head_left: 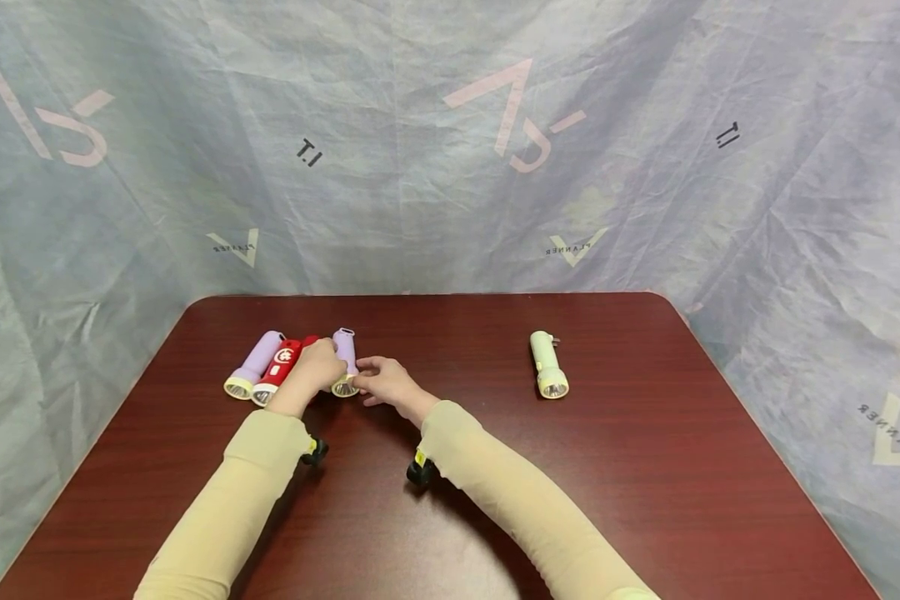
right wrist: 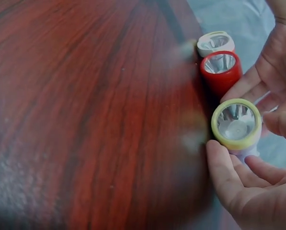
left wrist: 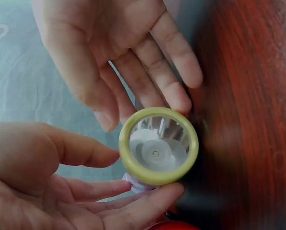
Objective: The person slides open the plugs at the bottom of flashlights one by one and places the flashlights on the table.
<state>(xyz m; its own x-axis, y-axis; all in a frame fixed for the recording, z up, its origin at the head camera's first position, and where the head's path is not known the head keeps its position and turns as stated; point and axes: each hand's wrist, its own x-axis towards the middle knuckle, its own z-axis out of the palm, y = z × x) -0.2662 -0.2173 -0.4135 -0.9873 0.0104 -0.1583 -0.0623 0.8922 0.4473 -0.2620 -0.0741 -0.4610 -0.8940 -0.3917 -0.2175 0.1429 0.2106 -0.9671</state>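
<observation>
Head view: from my remote post I saw the inner purple flashlight (head_left: 344, 346) lying toward the far left corner of the desk (head_left: 682, 467), between the left hand (head_left: 317, 367) and the right hand (head_left: 390, 383), its lens toward the near edge. To its left lay an inner red flashlight (head_left: 311, 340), mostly covered by the left hand, then a white-rimmed red flashlight (head_left: 282, 360) and an outer purple flashlight (head_left: 258, 362). A pale green flashlight (head_left: 547, 362) lay well apart, toward the far right corner.

Left wrist view: the left grip appeared closed on the inner purple flashlight, thumb and fingers to either side near its yellow rim (left wrist: 194, 143); the right grip was open, loosely extended fingers at that rim.

Right wrist view: the inner red flashlight lay just beside the left fingers. I judged that unequal pressure from the two hands could roll the round body, and that a leftward nudge could disturb the row.
</observation>
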